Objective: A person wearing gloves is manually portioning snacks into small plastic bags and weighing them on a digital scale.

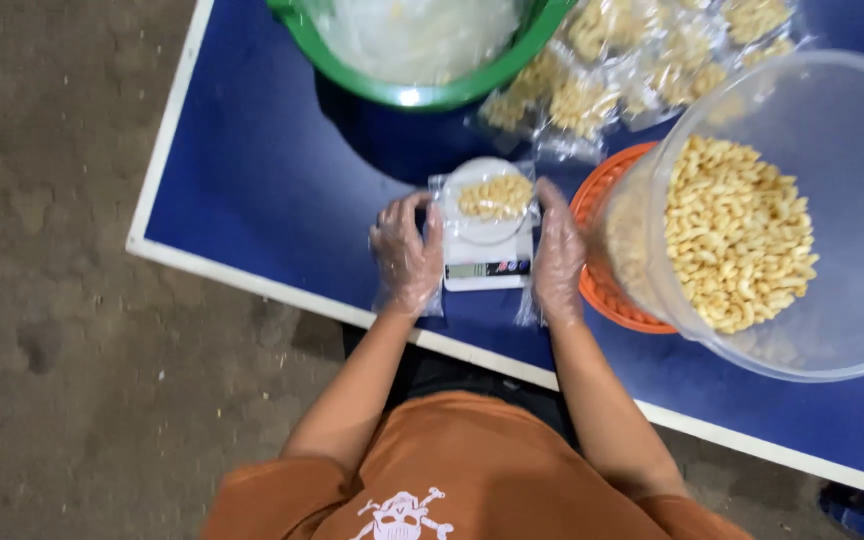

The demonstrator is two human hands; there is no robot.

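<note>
Left hand (407,255) fingers (422,215) and right hand (557,255) fingers (549,195), both wearing clear gloves, gripping edges of clear bag of yellow snacks (495,197). Bag resting on small white scale (485,240). Scale sitting on blue table (272,170) with white edge. Big clear tub (782,210) lying over orange basket (602,290) at right. Green basin (422,45) sitting beyond. Bare concrete floor (52,300) showing around.

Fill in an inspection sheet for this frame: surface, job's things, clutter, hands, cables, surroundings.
Surface: blue table with white edge.
Job's things: clear bag of pale snack pieces on a small white scale.
Clutter: filled bags, green basin, orange basket, big clear tub of snacks.
Hands: left hand and right hand, plastic-gloved, flank the scale, fingers at the bag's edges.
Cables: nothing seen.
Surroundings: bare grey floor.
</note>
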